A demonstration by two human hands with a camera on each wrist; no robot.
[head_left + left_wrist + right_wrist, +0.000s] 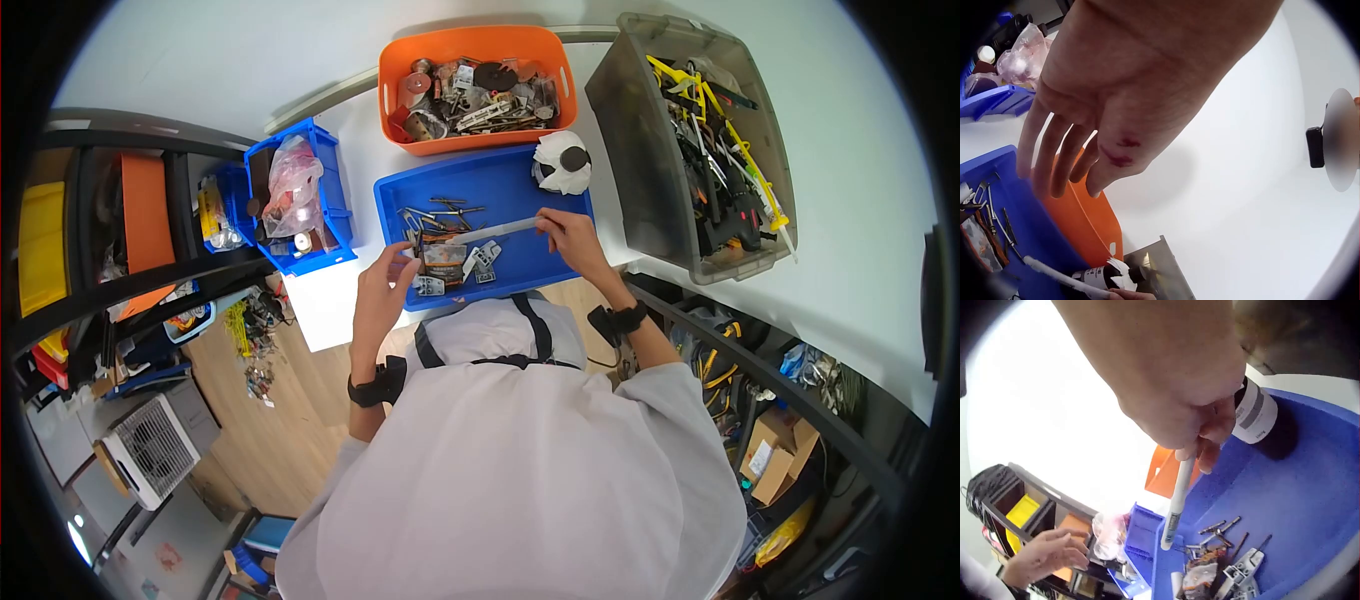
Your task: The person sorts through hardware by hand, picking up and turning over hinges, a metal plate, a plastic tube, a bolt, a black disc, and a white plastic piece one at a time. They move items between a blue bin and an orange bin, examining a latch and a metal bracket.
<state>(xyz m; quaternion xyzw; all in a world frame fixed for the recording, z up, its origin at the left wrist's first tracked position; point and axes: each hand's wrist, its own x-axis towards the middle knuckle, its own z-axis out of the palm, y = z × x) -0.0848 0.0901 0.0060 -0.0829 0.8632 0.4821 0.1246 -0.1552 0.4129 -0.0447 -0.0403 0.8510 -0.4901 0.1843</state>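
Observation:
A long whitish stick [500,231] is pinched at one end by my right hand [572,243], and it slants over the blue tray [520,275]. In the right wrist view the stick [1179,501] shows dark print near its far end. My left hand [384,290] is over the tray's left edge, fingers apart and loosely bent, holding nothing; the left wrist view shows the same hand [1116,106]. Below the stick lie a small printed packet [443,262], grey metal hinges [484,258] and several thin metal pieces [445,212].
A bottle wrapped in white [562,163] stands in the tray's back right corner. Behind is an orange bin [480,140] of mixed hardware. A grey tote [640,150] of tools stands to the right, a blue bin [335,205] with a plastic bag to the left.

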